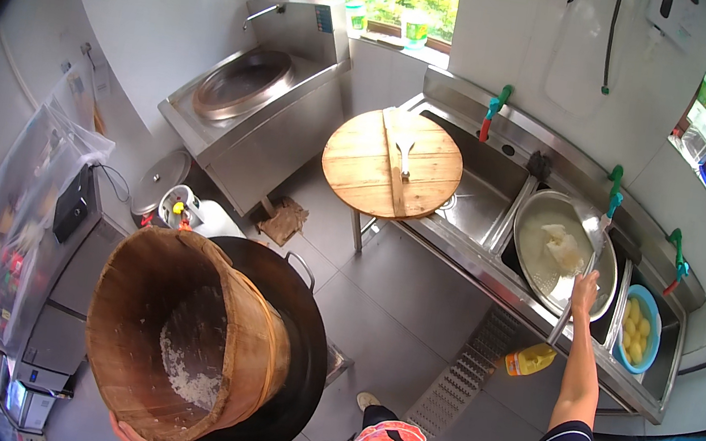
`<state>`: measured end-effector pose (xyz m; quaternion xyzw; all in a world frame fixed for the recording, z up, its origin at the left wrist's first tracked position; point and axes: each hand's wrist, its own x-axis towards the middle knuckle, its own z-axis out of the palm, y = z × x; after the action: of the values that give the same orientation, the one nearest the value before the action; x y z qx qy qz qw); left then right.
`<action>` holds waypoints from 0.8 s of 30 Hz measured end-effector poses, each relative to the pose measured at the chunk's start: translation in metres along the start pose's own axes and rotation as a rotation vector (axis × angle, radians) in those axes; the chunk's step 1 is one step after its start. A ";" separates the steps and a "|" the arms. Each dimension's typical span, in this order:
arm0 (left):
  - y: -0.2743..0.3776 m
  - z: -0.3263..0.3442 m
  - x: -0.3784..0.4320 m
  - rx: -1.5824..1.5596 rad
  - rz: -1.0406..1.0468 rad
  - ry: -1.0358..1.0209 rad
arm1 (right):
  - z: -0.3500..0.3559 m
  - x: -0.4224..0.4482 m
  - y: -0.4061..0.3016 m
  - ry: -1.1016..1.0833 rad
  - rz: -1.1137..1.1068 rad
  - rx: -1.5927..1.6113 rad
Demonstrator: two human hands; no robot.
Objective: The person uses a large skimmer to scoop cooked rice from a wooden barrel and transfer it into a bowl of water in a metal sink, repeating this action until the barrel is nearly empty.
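My right hand (584,295) grips the handle of a long metal ladle (560,327) over a large metal basin (524,207). The basin rests in the sink and holds cloudy water with a pale clump, seemingly cooked rice (564,250). At lower left, my left hand (136,440) supports the lower rim of a wooden steamer barrel (142,299). That barrel is tilted, its mouth facing me, above a black wok (297,375). White rice (190,370) clings inside near its base. My left fingers are partly hidden by the barrel.
A round wooden lid (355,160) bearing a white rice paddle (406,153) lies across the left end of the sink unit (469,233). Peeled potatoes (635,328) fill a blue basin (656,317). On the floor stand a yellow bottle (533,361) and a gas cylinder (214,218).
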<state>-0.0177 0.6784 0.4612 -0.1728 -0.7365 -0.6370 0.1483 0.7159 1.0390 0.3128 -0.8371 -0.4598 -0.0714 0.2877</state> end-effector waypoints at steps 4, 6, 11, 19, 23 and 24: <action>-0.024 -0.005 0.007 -0.001 -0.024 -0.017 | 0.009 0.047 0.018 0.058 0.065 0.585; -0.022 -0.013 0.006 0.018 -0.094 0.094 | -0.001 0.054 -0.011 -0.243 0.012 0.870; -0.025 0.002 0.005 0.162 0.056 0.057 | -0.103 -0.014 -0.194 -0.959 0.090 1.680; -0.003 0.013 -0.007 -0.054 0.017 0.080 | -0.222 -0.176 -0.428 -1.797 -0.310 1.257; -0.015 0.004 -0.016 -0.016 -0.002 0.112 | -0.210 -0.251 -0.507 -2.218 -0.446 0.699; -0.013 0.007 -0.015 0.017 0.021 0.113 | -0.206 -0.266 -0.522 -2.268 -0.379 0.571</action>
<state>-0.0101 0.6824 0.4423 -0.1431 -0.7304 -0.6378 0.1981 0.1715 0.9473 0.5980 -0.2463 -0.5685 0.7752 -0.1229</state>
